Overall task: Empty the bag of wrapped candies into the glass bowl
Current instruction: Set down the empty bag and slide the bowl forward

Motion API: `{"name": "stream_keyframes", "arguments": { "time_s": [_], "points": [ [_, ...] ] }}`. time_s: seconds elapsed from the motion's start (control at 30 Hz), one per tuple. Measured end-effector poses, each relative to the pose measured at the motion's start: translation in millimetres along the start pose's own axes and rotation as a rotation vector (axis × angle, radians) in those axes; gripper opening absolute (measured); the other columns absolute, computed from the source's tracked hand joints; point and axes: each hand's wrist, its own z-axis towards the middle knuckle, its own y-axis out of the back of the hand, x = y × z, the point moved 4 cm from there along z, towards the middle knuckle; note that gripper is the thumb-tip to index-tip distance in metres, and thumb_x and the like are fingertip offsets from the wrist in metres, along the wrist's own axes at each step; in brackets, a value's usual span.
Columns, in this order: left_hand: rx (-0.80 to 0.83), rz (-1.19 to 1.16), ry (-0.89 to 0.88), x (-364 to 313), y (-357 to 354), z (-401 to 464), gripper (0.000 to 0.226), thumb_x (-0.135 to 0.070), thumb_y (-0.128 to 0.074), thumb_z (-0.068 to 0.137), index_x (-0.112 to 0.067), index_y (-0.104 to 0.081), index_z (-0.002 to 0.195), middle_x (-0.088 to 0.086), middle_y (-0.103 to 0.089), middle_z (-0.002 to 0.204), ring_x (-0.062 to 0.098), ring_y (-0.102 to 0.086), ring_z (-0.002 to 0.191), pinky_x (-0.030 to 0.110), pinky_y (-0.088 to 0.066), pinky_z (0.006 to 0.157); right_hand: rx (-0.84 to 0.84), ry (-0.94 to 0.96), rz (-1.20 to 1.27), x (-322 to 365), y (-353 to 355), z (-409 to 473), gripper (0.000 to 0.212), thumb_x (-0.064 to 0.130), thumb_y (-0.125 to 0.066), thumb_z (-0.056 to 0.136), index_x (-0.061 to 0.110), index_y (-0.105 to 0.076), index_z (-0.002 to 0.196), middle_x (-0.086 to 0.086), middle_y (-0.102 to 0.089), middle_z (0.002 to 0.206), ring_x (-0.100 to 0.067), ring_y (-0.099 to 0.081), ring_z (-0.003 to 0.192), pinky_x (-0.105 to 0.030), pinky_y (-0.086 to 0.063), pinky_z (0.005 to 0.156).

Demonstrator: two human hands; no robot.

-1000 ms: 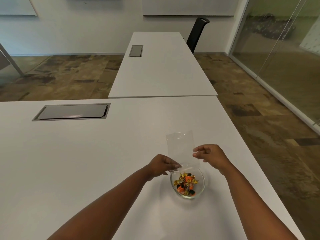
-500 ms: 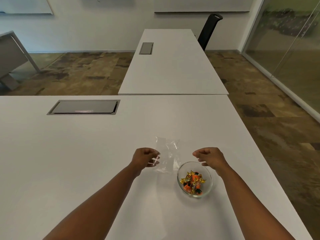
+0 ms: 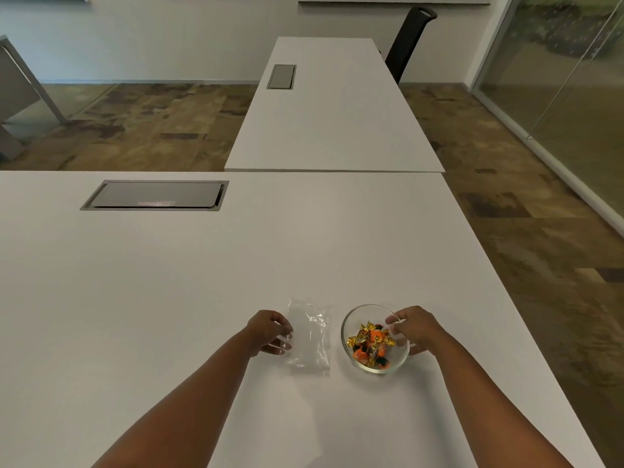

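A clear plastic bag [image 3: 309, 336] lies flat and empty on the white table [image 3: 169, 298]. My left hand [image 3: 268, 331] rests at its left edge, fingertips touching the plastic. To the right stands a small glass bowl [image 3: 347, 346] holding gold, orange and dark wrapped candies [image 3: 371, 344]. My right hand [image 3: 413, 327] curls around the bowl's right rim, fingers on the glass.
A grey cable hatch [image 3: 155, 194] is set into the table at the far left. A second white table [image 3: 332, 106] joins at the back, with a black chair [image 3: 408, 38] behind it. The table's right edge drops to a brown floor; a glass wall [image 3: 567, 79] stands right.
The bag was held upside down over the bowl, then carried left and laid flat on the table. My right hand let go of the bag and moved to the bowl's rim.
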Motion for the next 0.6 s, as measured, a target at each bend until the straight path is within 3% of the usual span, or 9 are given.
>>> {"name": "stream_keyframes", "arguments": {
  "time_s": [0.23,0.43,0.53,0.6],
  "points": [
    [-0.017,0.037,0.037,11,-9,2,0.023,0.004,-0.053,0.086,-0.007,-0.056,0.066,0.010,-0.060,0.065,0.012,-0.064,0.038,0.022,-0.053,0.040,0.011,-0.020,0.001,5,-3,-2,0.027,0.000,-0.052,0.087,0.011,-0.066,0.108,-0.015,-0.065,0.110,-0.028,-0.065,0.083,-0.046,-0.058,0.080],
    [-0.036,0.086,0.037,14,-9,1,0.018,-0.005,-0.064,0.083,-0.010,-0.054,0.068,0.009,-0.064,0.065,0.011,-0.060,0.036,0.022,-0.053,0.041,0.019,-0.022,-0.025,8,-3,-4,0.029,0.002,-0.051,0.088,0.013,-0.064,0.111,-0.017,-0.064,0.116,-0.033,-0.067,0.095,-0.048,-0.058,0.082],
    [-0.059,0.151,0.032,13,-3,1,0.020,-0.009,-0.068,0.080,-0.011,-0.055,0.065,0.006,-0.065,0.063,0.008,-0.059,0.035,0.021,-0.052,0.040,0.031,-0.029,-0.033,9,-4,-4,0.029,0.002,-0.050,0.088,0.012,-0.064,0.111,-0.017,-0.063,0.117,-0.031,-0.066,0.088,-0.047,-0.058,0.081],
    [-0.068,0.188,0.036,14,0,0,0.021,-0.012,-0.070,0.079,-0.011,-0.056,0.064,0.006,-0.065,0.061,0.008,-0.060,0.035,0.020,-0.051,0.039,0.042,-0.034,-0.037,10,-4,-4,0.030,0.002,-0.050,0.087,0.012,-0.064,0.112,-0.018,-0.062,0.119,-0.033,-0.067,0.093,-0.047,-0.058,0.081]
  ]
}}
